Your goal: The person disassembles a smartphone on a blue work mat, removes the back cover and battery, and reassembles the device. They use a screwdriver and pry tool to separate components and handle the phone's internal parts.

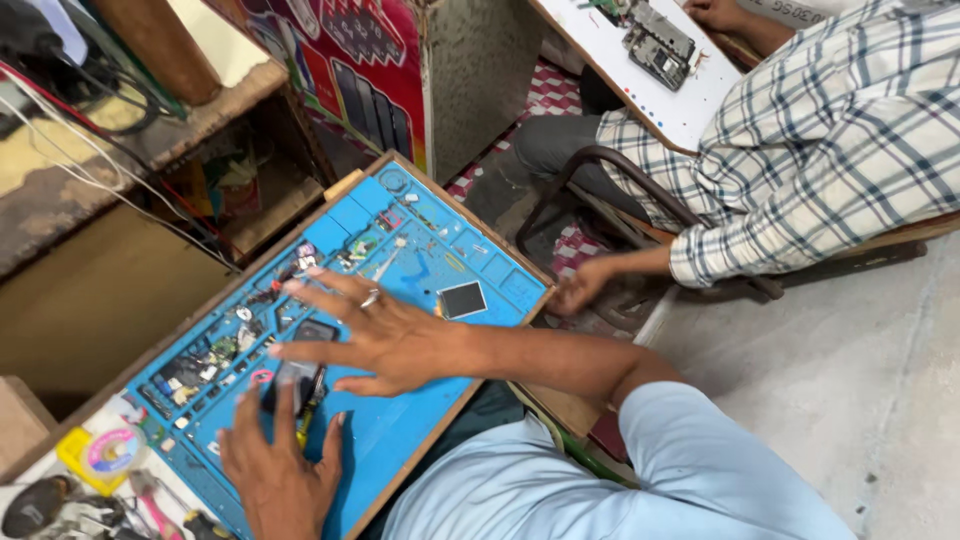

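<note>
— Crowded bench [420,470], yes? Blue repair mat [400,440] full of tiny parts.

— Yes. The left hand [275,470] lies flat, fingers spread, on a dark phone [298,375] near the mat's middle. The right hand [385,335] hovers over it, fingers open, holding nothing.

— Risk?

— I think a sleeve or palm may sweep the small screws away, or push the phone onto the loose black square chip [463,299].

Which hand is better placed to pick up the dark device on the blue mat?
Left. The left hand has fingers touching the dark device; the right hand is spread flat, partly over it.
</note>
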